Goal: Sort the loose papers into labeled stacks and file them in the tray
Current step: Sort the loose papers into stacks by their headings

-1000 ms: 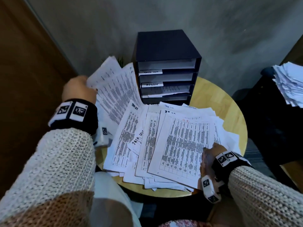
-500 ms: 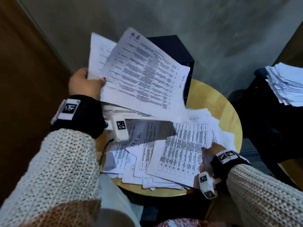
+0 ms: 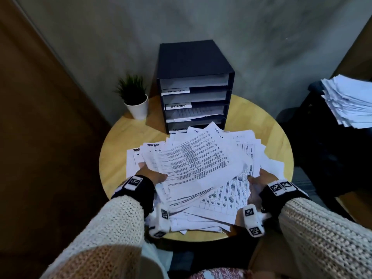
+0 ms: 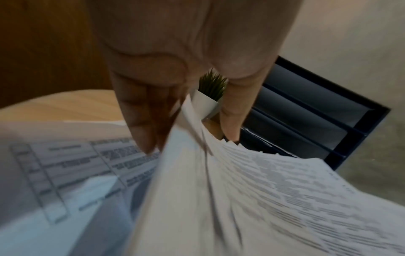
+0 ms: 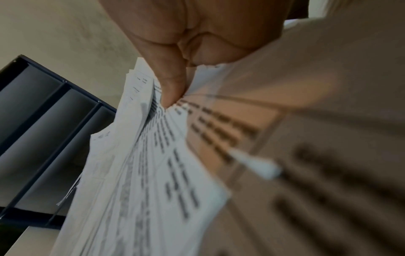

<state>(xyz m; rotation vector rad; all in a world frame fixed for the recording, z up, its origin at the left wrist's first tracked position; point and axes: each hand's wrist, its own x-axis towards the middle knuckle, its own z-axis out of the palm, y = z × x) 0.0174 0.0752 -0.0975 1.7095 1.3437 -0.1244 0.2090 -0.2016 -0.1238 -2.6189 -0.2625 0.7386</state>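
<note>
- Left hand (image 3: pixel 151 174) is gripping the left edge of the loose papers (image 3: pixel 201 168), thumb on top, fingers (image 4: pixel 140 131) curling underneath.
- Right hand (image 3: pixel 259 178) is pinching the right edge of the same pile.
- Papers are lying fanned on the round bench (image 3: pixel 261 121), near side.
- Tray (image 3: pixel 193 63) is standing at the far edge, potted plant (image 3: pixel 134 97) to its left.
</note>
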